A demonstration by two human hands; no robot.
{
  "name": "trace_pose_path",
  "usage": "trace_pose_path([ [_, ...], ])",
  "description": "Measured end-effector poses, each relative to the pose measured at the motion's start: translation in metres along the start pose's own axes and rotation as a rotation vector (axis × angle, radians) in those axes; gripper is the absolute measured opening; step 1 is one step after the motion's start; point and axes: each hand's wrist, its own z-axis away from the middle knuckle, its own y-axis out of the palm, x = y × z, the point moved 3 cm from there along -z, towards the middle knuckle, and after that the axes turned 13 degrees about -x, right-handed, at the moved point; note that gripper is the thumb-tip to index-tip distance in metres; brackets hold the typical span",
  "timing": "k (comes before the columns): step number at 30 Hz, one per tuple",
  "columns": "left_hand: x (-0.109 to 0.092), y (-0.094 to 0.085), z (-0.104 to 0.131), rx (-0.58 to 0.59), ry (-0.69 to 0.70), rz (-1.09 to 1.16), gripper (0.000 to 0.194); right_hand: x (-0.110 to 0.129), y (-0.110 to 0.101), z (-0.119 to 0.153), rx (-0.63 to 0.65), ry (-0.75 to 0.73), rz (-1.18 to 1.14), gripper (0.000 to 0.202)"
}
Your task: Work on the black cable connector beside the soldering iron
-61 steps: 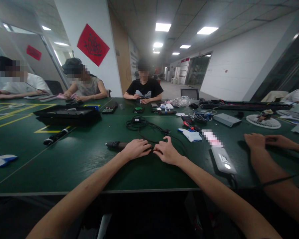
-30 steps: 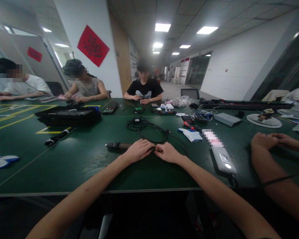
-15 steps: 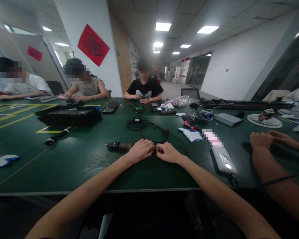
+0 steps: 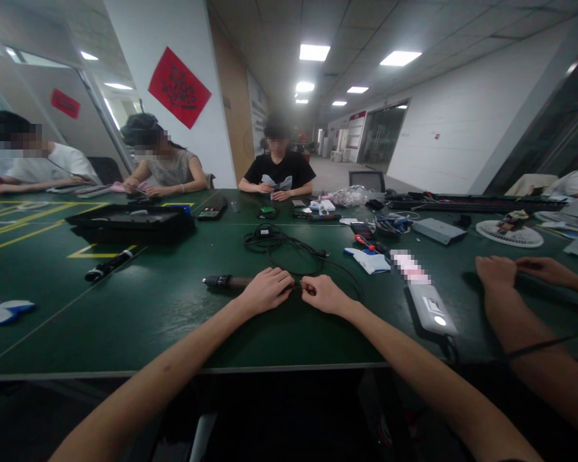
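Observation:
An electric screwdriver (image 4: 236, 282) with a black chuck lies on the green table, its tip toward the left. My left hand (image 4: 271, 287) is closed round its rear part, which the fingers mostly hide. At the tail, my right hand (image 4: 325, 294) pinches the end of a thin black power cord, close to my left fingertips. The exact joint between cord and tool is too small to make out. Beyond my hands, more of the black cord (image 4: 296, 247) lies in loose loops with a small labelled block.
A black tray (image 4: 130, 224) and a black tube-shaped tool (image 4: 110, 264) lie to the left. Rightward are a blue-and-white glove (image 4: 370, 260), a red-handled screwdriver (image 4: 365, 241) and a white power bank-like device (image 4: 433, 311). A co-worker's hands (image 4: 498, 269) rest at far right; several people sit opposite.
My left hand has shifted very slightly left, showing a little more of the cord end between my hands. The co-worker's hand at right has moved a bit left.

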Motion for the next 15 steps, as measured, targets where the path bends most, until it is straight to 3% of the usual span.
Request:
trace_pose_path([
  [15,0.0017,0.0058,0.0019,-0.008,0.015,-0.028,0.018,0.0007,0.0011,0.0000,0.005,0.009,0.016,0.008],
])
